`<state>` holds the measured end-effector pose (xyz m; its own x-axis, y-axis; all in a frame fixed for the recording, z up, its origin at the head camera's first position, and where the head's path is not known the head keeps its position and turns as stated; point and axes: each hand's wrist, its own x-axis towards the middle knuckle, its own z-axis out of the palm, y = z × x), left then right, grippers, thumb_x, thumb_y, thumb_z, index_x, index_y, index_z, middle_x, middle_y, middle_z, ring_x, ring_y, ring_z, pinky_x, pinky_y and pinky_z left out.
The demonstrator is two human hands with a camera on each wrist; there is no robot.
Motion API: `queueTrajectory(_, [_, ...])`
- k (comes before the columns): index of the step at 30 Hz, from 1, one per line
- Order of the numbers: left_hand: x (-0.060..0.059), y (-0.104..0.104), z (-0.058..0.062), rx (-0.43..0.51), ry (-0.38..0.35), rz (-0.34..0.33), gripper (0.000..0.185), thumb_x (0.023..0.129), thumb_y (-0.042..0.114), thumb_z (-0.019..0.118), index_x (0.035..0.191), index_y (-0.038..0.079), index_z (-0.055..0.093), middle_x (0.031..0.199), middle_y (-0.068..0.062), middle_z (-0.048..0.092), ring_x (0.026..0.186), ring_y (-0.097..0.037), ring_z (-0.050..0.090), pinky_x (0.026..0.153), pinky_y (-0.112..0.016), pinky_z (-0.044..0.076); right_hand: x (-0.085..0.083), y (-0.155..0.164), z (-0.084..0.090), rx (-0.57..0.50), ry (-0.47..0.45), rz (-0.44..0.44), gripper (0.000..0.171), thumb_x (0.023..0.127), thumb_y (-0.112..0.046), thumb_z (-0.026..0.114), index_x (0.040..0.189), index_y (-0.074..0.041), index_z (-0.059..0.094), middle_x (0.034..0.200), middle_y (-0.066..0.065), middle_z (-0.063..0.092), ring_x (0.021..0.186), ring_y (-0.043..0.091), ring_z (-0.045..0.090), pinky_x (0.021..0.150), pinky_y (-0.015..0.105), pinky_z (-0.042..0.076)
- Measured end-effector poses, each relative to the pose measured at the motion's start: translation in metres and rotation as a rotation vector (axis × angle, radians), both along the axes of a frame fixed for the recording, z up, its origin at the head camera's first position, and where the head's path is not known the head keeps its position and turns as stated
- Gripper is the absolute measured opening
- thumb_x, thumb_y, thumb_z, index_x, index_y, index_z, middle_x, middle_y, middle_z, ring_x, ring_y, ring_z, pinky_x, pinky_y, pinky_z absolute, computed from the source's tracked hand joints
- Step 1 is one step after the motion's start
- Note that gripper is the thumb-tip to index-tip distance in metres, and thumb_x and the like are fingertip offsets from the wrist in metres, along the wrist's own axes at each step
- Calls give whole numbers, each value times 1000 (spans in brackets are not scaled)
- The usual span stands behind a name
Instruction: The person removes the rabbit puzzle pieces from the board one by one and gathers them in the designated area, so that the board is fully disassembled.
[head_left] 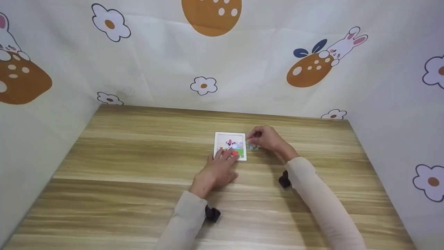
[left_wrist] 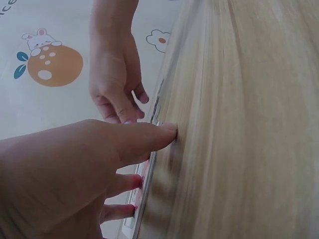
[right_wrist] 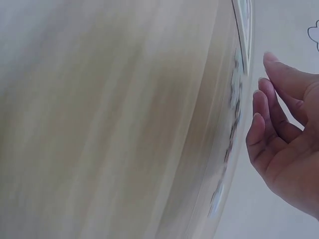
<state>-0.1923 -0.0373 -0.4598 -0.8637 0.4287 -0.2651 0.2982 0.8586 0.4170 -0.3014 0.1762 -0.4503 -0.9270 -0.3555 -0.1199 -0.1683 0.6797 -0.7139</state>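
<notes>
A small jigsaw puzzle in a white frame [head_left: 245, 152] lies on the table, with a cartoon animal picture [head_left: 230, 143] partly filled in. My left hand [head_left: 216, 173] rests on its near side, fingers extended over the red and green part. In the left wrist view the thumb [left_wrist: 149, 135] stands apart from the fingers. To the frame's right, my right hand [head_left: 269, 139] hovers over loose puzzle pieces [head_left: 255, 146], fingers bent. The right wrist view shows a gap between thumb and forefinger, with nothing visible in it. More loose pieces [right_wrist: 235, 84] lie flat below that hand.
The wood-grain table [head_left: 138, 149] reaches back to a pale cloth [head_left: 156, 62] printed with flowers, rabbits and orange fruit. This cloth also closes off the left and right sides. A black wrist device [head_left: 212, 214] sits under the left sleeve, another [head_left: 284, 180] under the right.
</notes>
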Motion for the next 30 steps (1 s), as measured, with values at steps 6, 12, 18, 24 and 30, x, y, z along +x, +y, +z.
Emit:
queueTrajectory(6, [1,2,2,-26,-5,2,65,102,40,53,159,18,31,170,-6,16,157,-39,8,122,-68,10,-1,-23,1,8,36,20,11,92,-14,73,99,-7,76,99,8,73,86,14,59,77,24,48])
queueTrajectory(12, [4,8,3,-76,55,9,61,102,39,54,156,16,37,168,-6,22,155,-40,16,120,-71,14,-2,-43,-1,40,68,59,12,93,-13,71,100,-6,78,101,10,74,86,14,59,79,26,49])
queueTrajectory(18, [5,16,1,-107,148,-6,58,101,39,55,152,15,42,165,-7,32,153,-37,26,119,-69,21,-3,-53,-1,70,46,75,13,94,-15,71,102,-8,78,103,9,74,89,14,59,83,30,51])
queueTrajectory(24, [7,20,-3,-91,155,-8,58,103,44,49,153,14,41,165,-7,31,152,-35,26,120,-64,24,-5,-57,-4,75,31,118,13,94,-13,70,102,-7,78,104,10,76,93,15,63,89,33,53])
queueTrajectory(30, [6,23,-5,-107,156,3,62,104,50,43,154,13,40,165,-7,31,153,-35,25,121,-62,25,-5,-60,-4,76,-21,102,13,94,-10,69,104,-7,77,105,10,76,95,18,64,92,36,54])
